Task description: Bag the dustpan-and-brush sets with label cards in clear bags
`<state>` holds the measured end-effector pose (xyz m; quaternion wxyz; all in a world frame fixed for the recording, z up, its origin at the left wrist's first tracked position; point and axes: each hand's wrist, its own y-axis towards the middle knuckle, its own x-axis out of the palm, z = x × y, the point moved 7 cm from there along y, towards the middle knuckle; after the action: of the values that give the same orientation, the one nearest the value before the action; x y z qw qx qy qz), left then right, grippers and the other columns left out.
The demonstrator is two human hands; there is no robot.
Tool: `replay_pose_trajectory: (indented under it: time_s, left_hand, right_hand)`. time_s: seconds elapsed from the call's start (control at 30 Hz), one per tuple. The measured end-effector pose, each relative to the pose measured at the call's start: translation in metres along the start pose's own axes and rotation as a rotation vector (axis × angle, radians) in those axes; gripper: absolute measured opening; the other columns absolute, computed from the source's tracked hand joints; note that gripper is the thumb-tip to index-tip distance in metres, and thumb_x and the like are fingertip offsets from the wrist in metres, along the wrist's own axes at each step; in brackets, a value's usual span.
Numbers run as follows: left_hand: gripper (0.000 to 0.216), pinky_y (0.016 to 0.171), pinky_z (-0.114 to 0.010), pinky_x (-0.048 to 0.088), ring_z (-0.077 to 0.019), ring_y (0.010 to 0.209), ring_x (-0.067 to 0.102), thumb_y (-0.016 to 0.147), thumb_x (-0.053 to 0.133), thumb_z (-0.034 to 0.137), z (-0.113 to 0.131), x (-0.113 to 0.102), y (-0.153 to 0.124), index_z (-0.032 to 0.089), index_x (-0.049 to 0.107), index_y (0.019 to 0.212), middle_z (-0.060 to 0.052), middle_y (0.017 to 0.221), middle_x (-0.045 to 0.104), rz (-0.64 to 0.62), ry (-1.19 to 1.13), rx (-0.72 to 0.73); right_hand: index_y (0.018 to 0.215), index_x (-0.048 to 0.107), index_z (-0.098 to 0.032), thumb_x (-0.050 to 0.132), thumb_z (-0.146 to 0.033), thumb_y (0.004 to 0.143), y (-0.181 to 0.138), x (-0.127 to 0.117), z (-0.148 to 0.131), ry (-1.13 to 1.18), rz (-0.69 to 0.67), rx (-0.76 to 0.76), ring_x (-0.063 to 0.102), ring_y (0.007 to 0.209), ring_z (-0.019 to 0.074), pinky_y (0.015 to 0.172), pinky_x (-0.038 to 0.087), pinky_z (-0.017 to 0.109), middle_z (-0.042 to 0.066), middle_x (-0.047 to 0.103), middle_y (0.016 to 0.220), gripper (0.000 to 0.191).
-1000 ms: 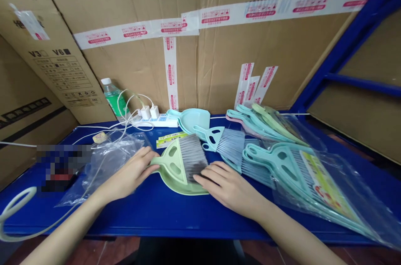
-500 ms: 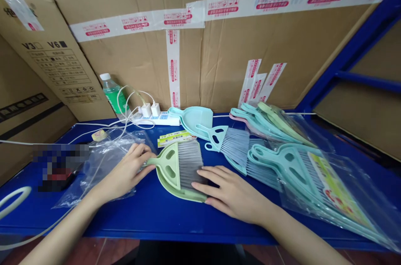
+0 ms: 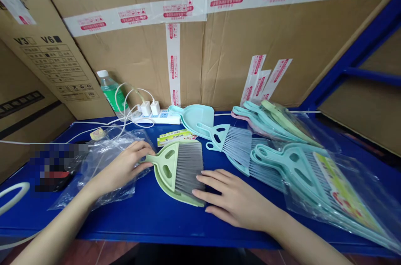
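Observation:
A green hand brush (image 3: 189, 169) with grey bristles lies over a matching green dustpan (image 3: 163, 188) on the blue table. My left hand (image 3: 133, 162) is closed around their handle end, which it partly hides. Stretched out and spread, the fingers of my right hand (image 3: 230, 198) rest at the bristles' right edge and the dustpan's lip. Behind the pair are yellow-green label cards (image 3: 177, 136). A light blue dustpan (image 3: 198, 119) stands at the back, and a light blue brush (image 3: 236, 144) overlaps its front.
Bagged light blue brush-and-dustpan sets (image 3: 300, 169) lie at right, with more dustpans (image 3: 269, 121) behind. Crumpled clear plastic bags (image 3: 109, 165) cover the left side. A power strip (image 3: 166, 118) with cables and a green bottle (image 3: 114, 96) stand against the cardboard (image 3: 219, 69).
The green brush and dustpan have turned slightly, with the wide end a little lower. My right hand has shifted slightly down; the camera view has also moved a little.

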<state>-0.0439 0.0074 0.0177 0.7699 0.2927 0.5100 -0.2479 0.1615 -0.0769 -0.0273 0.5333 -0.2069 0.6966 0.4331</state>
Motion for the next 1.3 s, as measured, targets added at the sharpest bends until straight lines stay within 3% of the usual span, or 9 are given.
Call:
replay_pose_trajectory:
  time_s: [0.3,0.77,1.03,1.3]
  left_hand:
    - [0.016,0.081,-0.034,0.053,-0.0185,0.089,0.062,0.093,0.049,0.029,-0.003,0.0,0.004,0.021,0.061,0.097,-0.004,0.098,0.061,0.018,-0.041,0.003]
    - [0.018,0.087,-0.034,0.052,-0.0193,0.096,0.061,0.093,0.051,0.032,-0.007,0.003,-0.003,0.022,0.065,0.1,-0.005,0.106,0.062,0.086,-0.113,-0.019]
    - [0.014,0.085,-0.03,0.051,-0.0171,0.095,0.062,0.093,0.052,0.025,-0.003,0.006,-0.005,0.023,0.063,0.102,-0.004,0.104,0.063,0.037,-0.197,-0.017]
    - [0.012,0.084,-0.031,0.051,-0.0181,0.094,0.063,0.092,0.055,0.026,0.006,0.011,-0.005,0.022,0.063,0.1,-0.004,0.103,0.064,0.002,-0.265,-0.009]
  right_hand:
    - [0.116,0.066,-0.024,0.057,-0.03,0.092,-0.001,-0.002,-0.001,-0.026,0.053,-0.005,0.06,0.11,0.0196,0.092,0.047,0.035,0.008,0.07,0.116,0.026]
    - [0.117,0.065,-0.021,0.047,-0.038,0.096,0.001,-0.005,0.0,0.003,0.046,-0.025,0.06,0.103,0.0242,0.083,0.048,0.038,0.011,0.069,0.112,0.032]
    - [0.118,0.065,-0.021,0.045,-0.037,0.097,0.0,-0.002,0.002,0.003,-0.013,-0.03,0.062,0.101,0.0246,0.082,0.049,0.04,0.012,0.069,0.11,0.034]
    - [0.115,0.066,-0.016,0.039,-0.042,0.098,0.002,-0.013,0.006,0.072,0.023,-0.009,0.062,0.089,0.0239,0.076,0.049,0.039,0.012,0.07,0.099,0.041]
